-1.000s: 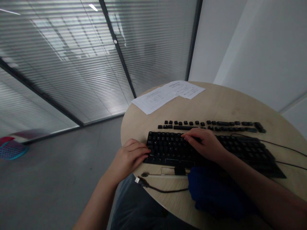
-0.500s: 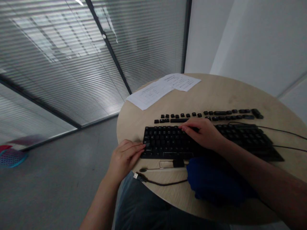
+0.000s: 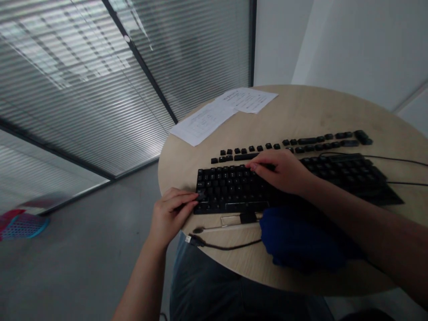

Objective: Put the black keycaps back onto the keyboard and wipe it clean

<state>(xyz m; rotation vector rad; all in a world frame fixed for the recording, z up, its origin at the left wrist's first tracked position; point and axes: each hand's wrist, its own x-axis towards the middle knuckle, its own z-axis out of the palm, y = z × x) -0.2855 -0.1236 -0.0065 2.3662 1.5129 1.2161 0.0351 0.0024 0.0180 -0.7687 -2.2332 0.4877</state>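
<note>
A black keyboard (image 3: 230, 183) lies on the round table, with its lower rows partly bare of keycaps. At its left edge my left hand (image 3: 172, 211) pinches a dark keycap (image 3: 202, 195) between thumb and fingers, low over the keys. My right hand (image 3: 277, 169) rests across the keyboard's top row, thumb and index finger pressed together at the upper edge. Whatever lies between those fingertips is too small to make out. Behind the keyboard, loose black keycaps (image 3: 307, 141) stand in two rows, including a long space bar (image 3: 245, 157), partly covered by my right hand.
A wire keycap puller (image 3: 230, 220) and a thin brush (image 3: 199, 230) lie before the keyboard. Beside them are a USB plug on a cable (image 3: 194, 240) and a blue cloth (image 3: 297, 238). Printed papers (image 3: 207, 120) lie at the table's far left. A basket (image 3: 26, 225) stands on the floor.
The view has shifted, so the table sits higher in the picture. The dark keycap at my left fingertips now looks more tilted. My right hand keeps its place at the top row.
</note>
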